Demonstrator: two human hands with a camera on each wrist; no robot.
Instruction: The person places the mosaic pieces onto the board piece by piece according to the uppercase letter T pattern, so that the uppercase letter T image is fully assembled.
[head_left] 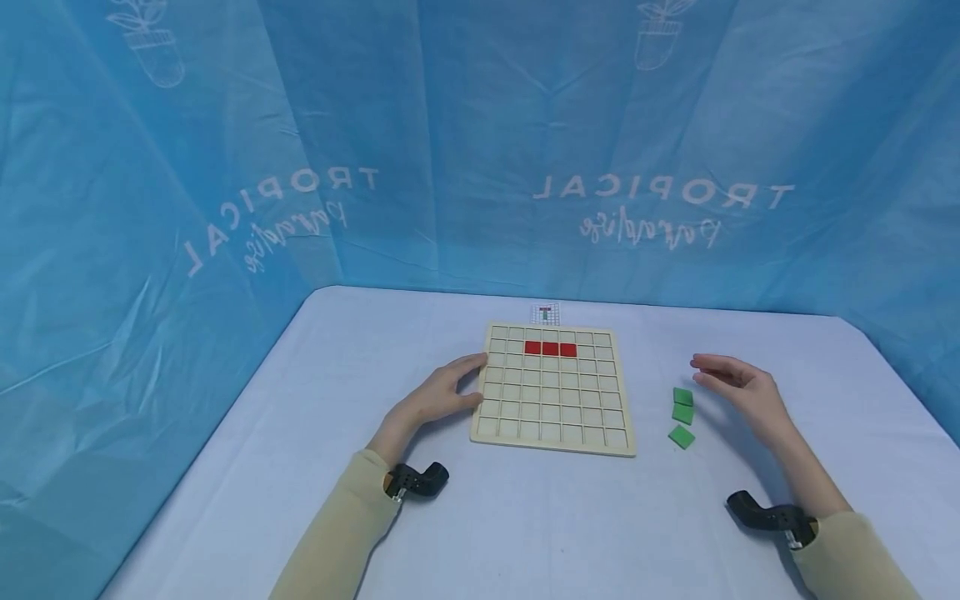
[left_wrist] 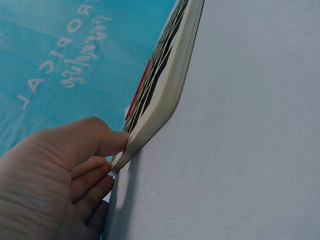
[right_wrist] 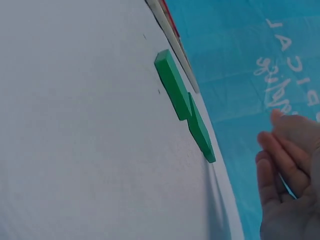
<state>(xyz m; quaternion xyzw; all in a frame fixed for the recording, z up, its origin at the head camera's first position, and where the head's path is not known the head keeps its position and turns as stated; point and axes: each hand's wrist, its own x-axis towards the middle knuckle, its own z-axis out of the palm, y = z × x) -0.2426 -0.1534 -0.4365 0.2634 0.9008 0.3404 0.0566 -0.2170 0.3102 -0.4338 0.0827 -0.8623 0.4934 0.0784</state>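
A square wooden grid board lies on the table, with a row of three red tiles set in its second row from the far side. My left hand touches the board's left edge, thumb and fingertips apart along it; the left wrist view shows the thumb against the rim. To the right of the board are three green square tiles, two close together and one turned nearer to me. My right hand hovers just beyond and right of them, fingers loosely bent, with nothing visible in it.
A small printed grid card with a red and green pattern lies behind the board. White cloth covers the table. A blue printed curtain stands along the back and sides. Each wrist wears a black camera mount.
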